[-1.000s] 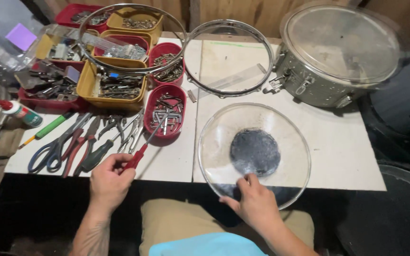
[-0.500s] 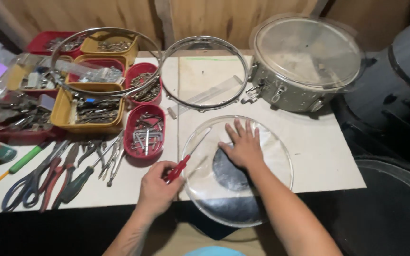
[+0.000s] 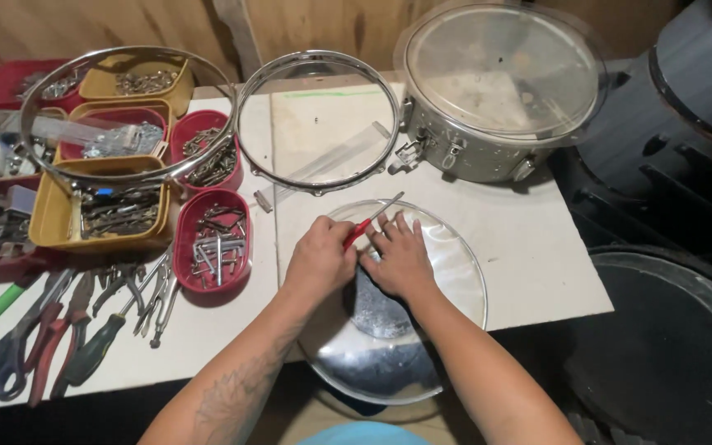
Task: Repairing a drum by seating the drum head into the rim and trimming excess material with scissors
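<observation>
White tabletop [image 3: 529,247] against a wooden wall, crowded with drum parts. Both hands meet over a clear round drumhead [image 3: 422,330] lying at the table's near edge, partly overhanging it. The left hand [image 3: 319,259] is clenched around a red-handled screwdriver [image 3: 370,221], its metal shaft pointing up and away. The right hand [image 3: 401,259] lies flat, fingers spread, pressing on the drumhead. Half a second ago the left hand was off the drumhead's left edge; now it sits beside the right. Behind stand a metal hoop [image 3: 316,119] and a silver snare drum [image 3: 496,99]. Red and yellow trays [image 3: 212,243] of bolts sit left, pliers [image 3: 59,330] below them.
</observation>
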